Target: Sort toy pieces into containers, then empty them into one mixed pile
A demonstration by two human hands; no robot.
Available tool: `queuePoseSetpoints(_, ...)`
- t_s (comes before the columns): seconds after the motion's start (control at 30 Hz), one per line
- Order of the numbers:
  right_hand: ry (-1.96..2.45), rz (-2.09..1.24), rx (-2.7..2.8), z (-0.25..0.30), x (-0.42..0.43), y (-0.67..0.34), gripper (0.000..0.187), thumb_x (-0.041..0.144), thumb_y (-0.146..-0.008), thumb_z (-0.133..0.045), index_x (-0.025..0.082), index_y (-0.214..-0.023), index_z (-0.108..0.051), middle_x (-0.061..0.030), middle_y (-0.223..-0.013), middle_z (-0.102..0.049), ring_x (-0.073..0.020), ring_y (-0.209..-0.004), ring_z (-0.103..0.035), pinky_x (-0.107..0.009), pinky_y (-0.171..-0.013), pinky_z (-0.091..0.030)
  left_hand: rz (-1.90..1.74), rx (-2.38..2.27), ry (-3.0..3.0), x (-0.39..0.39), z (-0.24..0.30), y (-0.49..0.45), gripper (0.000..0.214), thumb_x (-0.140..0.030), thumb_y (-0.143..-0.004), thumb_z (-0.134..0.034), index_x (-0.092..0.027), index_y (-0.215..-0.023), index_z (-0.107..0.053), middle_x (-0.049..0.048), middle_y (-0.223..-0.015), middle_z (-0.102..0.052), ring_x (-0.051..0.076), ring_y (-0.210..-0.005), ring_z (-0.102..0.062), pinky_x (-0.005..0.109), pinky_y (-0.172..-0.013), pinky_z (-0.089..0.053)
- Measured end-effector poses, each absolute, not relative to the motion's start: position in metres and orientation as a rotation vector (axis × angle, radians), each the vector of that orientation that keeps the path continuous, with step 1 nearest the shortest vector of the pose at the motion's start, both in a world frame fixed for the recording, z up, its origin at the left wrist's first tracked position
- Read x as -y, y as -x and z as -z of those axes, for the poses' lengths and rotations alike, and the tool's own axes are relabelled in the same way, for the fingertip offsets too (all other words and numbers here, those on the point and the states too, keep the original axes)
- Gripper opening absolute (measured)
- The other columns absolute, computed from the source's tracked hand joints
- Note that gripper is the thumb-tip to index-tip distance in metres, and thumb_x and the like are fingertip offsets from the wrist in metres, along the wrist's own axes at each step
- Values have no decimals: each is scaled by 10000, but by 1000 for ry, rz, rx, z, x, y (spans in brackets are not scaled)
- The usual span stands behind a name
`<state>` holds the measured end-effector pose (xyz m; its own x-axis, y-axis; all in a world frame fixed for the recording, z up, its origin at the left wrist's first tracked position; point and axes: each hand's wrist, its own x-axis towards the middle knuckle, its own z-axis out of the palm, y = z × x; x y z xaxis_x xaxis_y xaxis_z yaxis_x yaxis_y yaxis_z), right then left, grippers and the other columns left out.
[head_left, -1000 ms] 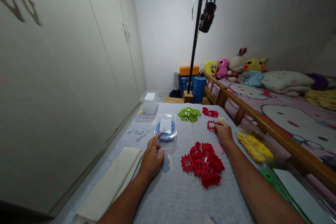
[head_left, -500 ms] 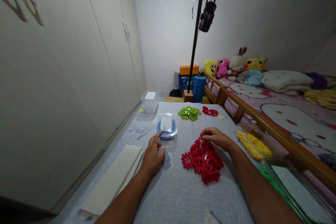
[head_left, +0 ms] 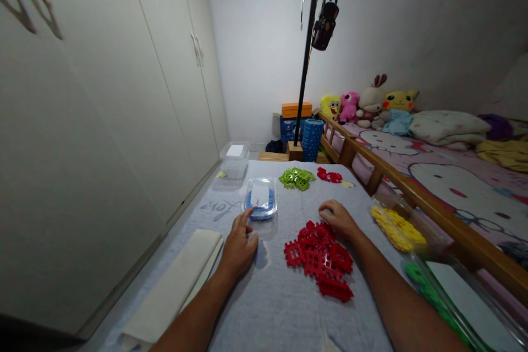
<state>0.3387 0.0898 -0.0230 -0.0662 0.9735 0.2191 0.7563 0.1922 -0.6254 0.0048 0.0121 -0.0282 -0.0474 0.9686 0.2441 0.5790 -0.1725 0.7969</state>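
Note:
My left hand [head_left: 240,243] rests on the grey cloth-covered table [head_left: 272,308], holding nothing. Its index finger is stretched toward a clear lidded tub of blue pieces [head_left: 260,199] just beyond it. My right hand [head_left: 337,218] lies knuckles up at the far right edge of a heap of red interlocking plastic pieces [head_left: 322,256], touching it. Its fingers are curled downward, and what they hold, if anything, is hidden. A few more red pieces [head_left: 330,176] and a small heap of light green pieces [head_left: 297,178] lie farther back.
An open clear tub of yellow pieces [head_left: 398,228] and one of green pieces [head_left: 429,289] sit at the table's right edge, by the wooden bed rail [head_left: 412,187]. A clear tub [head_left: 234,157] stands at the back left. A white folded pad [head_left: 177,280] lies near left. Wardrobe doors [head_left: 103,121] line the left.
My right hand took a single red piece from farther back on the table and drew it to the red heap. That spot is bare now. My left hand has stayed put.

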Motion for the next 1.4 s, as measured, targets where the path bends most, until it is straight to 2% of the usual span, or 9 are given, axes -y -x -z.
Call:
queuePoseSetpoints(0.2,1715,-328,1939,33,-108,-346,268,287,-781,-508,189,-852,-748,-84,-956,-740,-226,-945,-659,-304,-905,-473,-1112,-1637,-1783,-13,31,-5,676,-177,-768,-515,-218,-1439,-449,86,-1286,-554,179,-940,-619,339,-884,-517)
queuePoseSetpoints(0.3,1857,-189,1929,34,-130,-351,327,274,-849,-465,168,-995,-738,-108,-1097,-731,-219,-1063,-647,-293,-978,-437,-1119,-1637,-1779,-12,30,-5,676,-177,-768,-512,-229,-1440,-451,82,-1274,-559,180,-937,-619,343,-888,-516)
queuePoseSetpoints(0.47,1995,-78,1900,35,-167,-361,405,236,-894,-435,158,-1228,-650,-142,-1401,-593,-243,-1332,-504,-371,-1110,-334,-1115,-1648,-1754,-12,27,-5,673,-194,-757,-528,-247,-1426,-473,76,-1230,-576,193,-919,-623,371,-881,-525)
queuePoseSetpoints(0.63,2037,-64,1959,35,-191,-369,377,230,-922,-443,183,-1257,-609,-138,-1467,-527,-246,-1406,-402,-406,-1142,-277,-1110,-1640,-1762,-13,30,-4,661,-200,-775,-520,-246,-1431,-456,76,-1239,-569,193,-929,-622,372,-889,-523)
queuePoseSetpoints(0.8,2102,-104,2001,29,-204,-373,271,256,-927,-477,156,-1124,-634,-165,-1342,-586,-273,-1264,-515,-385,-1048,-366,-1102,-1634,-1761,-13,31,-4,662,-196,-780,-522,-246,-1436,-450,79,-1266,-557,186,-937,-622,345,-866,-523)
queuePoseSetpoints(0.93,2154,-65,1971,25,-198,-372,244,238,-912,-497,151,-1103,-622,-177,-1253,-609,-284,-1140,-581,-360,-941,-409,-1112,-1641,-1760,-12,28,-4,661,-192,-768,-531,-231,-1425,-468,79,-1221,-576,188,-919,-624,338,-845,-524)
queuePoseSetpoints(1.1,2152,14,1925,26,-171,-365,246,187,-913,-457,164,-1105,-610,-155,-1203,-640,-254,-1074,-607,-316,-846,-410,-1124,-1639,-1782,-13,31,-3,654,-185,-781,-521,-240,-1431,-466,69,-1200,-579,186,-921,-622,339,-853,-523)
queuePoseSetpoints(1.23,2161,43,1895,23,-148,-358,271,217,-895,-481,173,-1118,-629,-129,-1150,-682,-233,-1009,-632,-293,-755,-396,-1116,-1629,-1785,-14,34,-3,665,-174,-783,-515,-228,-1443,-447,79,-1226,-561,187,-935,-615,347,-871,-520)
queuePoseSetpoints(1.4,2250,-68,1907,10,-123,-352,250,318,-867,-515,196,-916,-728,-96,-955,-743,-219,-878,-654,-281,-640,-343,-1117,-1622,-1780,-13,33,-4,679,-150,-771,-507,-230,-1442,-444,74,-1245,-558,176,-935,-613,336,-875,-517)
